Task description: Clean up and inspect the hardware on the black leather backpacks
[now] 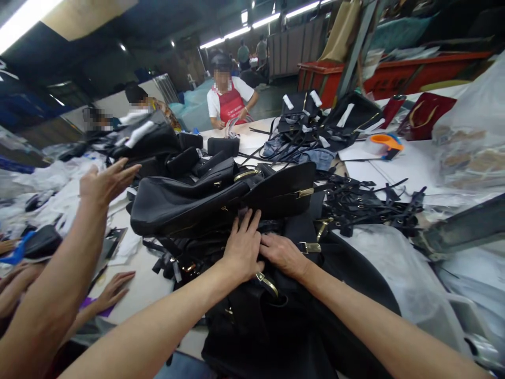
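Note:
Black leather bags with gold zippers are piled in front of me. My left hand [244, 247] lies on the pile with its fingers stretched out, the tips touching the underside of the upper black bag [189, 210]. Close beside it, my right hand [284, 256] has its fingers curled on the edge of the lower black bag [272, 337]. The exact fold under those fingers is hidden. A gold zipper end [267, 284] shows just below my left hand.
At the left, a co-worker's raised hand [106, 181] is near the upper bag, and another hand [114, 289] rests on the table. Black straps [363, 205] lie in a heap at right, near an orange tape dispenser [384, 145]. A person in a red apron [232, 105] works opposite.

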Available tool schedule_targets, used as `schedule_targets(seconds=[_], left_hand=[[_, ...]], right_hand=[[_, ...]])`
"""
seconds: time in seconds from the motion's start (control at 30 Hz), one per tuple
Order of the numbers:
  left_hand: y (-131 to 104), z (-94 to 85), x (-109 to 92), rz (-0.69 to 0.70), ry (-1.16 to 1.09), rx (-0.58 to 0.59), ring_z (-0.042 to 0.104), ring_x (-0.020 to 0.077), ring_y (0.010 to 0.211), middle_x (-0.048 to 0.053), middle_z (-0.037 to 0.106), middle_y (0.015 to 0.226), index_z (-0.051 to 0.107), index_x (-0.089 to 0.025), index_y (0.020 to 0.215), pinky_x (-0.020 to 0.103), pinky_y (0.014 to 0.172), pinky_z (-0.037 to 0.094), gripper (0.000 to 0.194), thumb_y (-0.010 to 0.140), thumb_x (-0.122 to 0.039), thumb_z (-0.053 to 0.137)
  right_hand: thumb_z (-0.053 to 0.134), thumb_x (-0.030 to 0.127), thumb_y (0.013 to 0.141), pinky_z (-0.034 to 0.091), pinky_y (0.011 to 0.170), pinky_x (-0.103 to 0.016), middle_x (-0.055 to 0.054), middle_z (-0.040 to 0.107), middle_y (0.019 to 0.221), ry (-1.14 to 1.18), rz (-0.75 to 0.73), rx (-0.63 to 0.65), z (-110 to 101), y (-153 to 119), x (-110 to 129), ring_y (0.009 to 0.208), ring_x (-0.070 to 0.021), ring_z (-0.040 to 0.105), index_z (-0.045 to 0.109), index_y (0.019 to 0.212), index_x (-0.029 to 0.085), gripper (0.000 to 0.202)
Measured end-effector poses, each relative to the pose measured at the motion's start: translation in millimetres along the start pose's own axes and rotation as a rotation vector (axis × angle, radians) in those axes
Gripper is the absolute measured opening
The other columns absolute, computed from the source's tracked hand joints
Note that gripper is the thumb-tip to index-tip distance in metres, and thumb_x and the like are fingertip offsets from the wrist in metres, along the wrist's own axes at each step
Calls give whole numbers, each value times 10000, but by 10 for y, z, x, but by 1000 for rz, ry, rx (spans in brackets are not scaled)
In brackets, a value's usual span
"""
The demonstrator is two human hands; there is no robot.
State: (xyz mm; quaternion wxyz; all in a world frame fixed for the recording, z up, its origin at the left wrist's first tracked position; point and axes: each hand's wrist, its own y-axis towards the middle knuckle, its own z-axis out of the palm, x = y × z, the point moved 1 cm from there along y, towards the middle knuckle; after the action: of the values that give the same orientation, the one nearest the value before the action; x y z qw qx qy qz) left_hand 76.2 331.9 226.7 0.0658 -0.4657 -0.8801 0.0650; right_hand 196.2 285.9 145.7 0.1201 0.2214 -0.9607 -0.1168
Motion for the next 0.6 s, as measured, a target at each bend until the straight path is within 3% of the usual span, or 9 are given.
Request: schedule_targets(seconds=[0.17, 0.43, 0.6], left_hand=[[129, 120, 37, -37, 21, -71, 71, 414, 1451, 178, 169, 1594, 631, -106, 1104, 577, 1159, 120, 526, 623, -283, 752], [182, 56, 269, 130, 36, 52, 47, 404, 1456, 198, 164, 1591, 658, -88, 999, 590, 1142, 170, 375, 648, -206, 715], [155, 29, 369, 172, 33, 51, 53, 380, 1463, 159, 186, 1595, 655, -127, 920, 586, 1138, 195, 272, 669, -202, 729]], right_hand=[[517, 118, 928, 415, 606, -276, -71, 642, 885, -10, 29, 6, -26, 64, 4, 761, -175, 550, 655, 959, 155, 147], [525, 160, 924, 425, 666, -303, -82, 633, 920, 2, 173, -19, -58, 40, -30, 827, -209, 552, 621, 966, 165, 106], [577, 148, 865, 408, 689, -335, -105, 641, 890, 17, 311, -37, -128, -1, -52, 841, -247, 555, 615, 903, 165, 56]])
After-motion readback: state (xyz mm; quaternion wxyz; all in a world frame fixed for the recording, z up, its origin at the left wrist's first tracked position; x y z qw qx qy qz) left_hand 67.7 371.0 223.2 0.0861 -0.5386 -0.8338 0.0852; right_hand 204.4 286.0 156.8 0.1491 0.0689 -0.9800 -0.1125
